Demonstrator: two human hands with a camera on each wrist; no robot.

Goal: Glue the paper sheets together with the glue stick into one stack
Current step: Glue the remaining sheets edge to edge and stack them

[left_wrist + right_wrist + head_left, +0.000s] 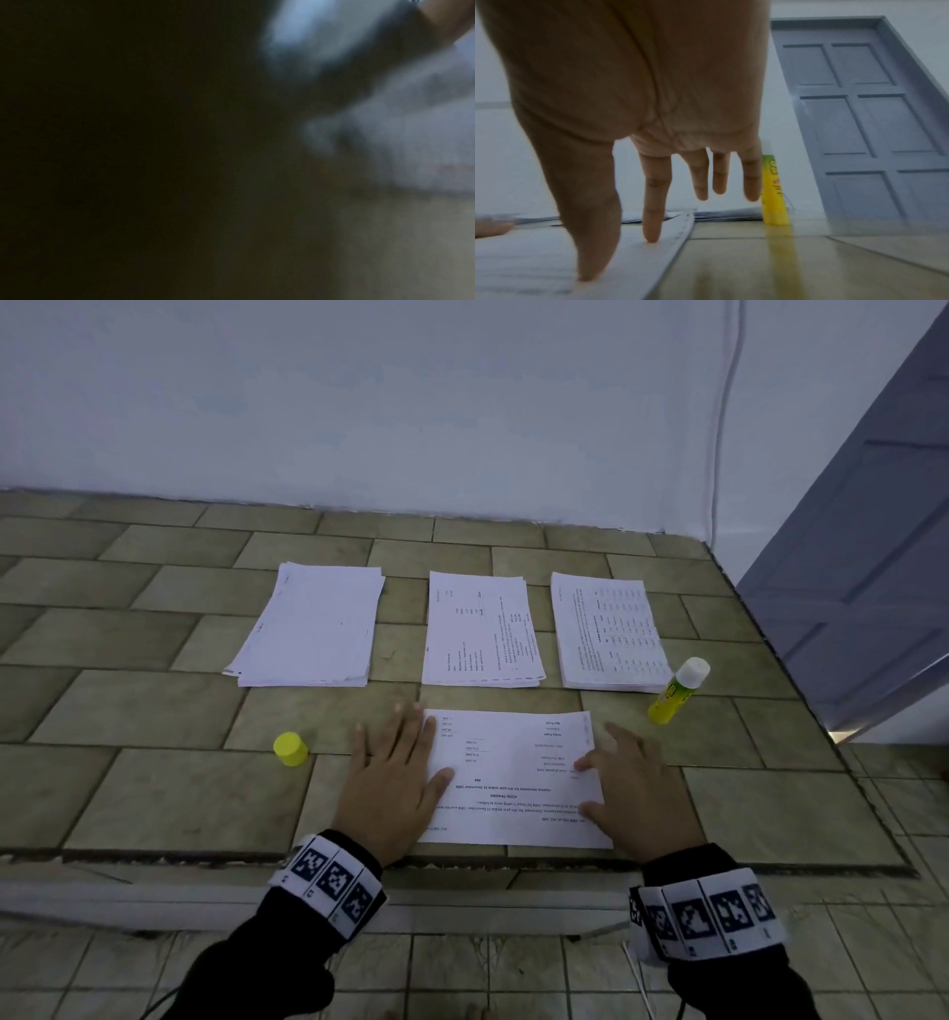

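Two flat, released hands, left hand (pixel 393 780) and right hand (pixel 634 788), press the printed sheet (pixel 513 778); best smoothed outward, edges aligned, glue stick (pixel 678 690) uncapped nearby.

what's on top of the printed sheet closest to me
Both hands rest on it: the left hand flat over its left edge, the right hand with thumb and forefinger on its right side. The print beneath them is covered. Nothing else lies on the sheet.

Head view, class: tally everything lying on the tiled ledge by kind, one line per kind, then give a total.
Paper piles at the back: 3
Paper stack under the hands: 1
Glue stick: 1
Yellow cap: 1
Total: 6
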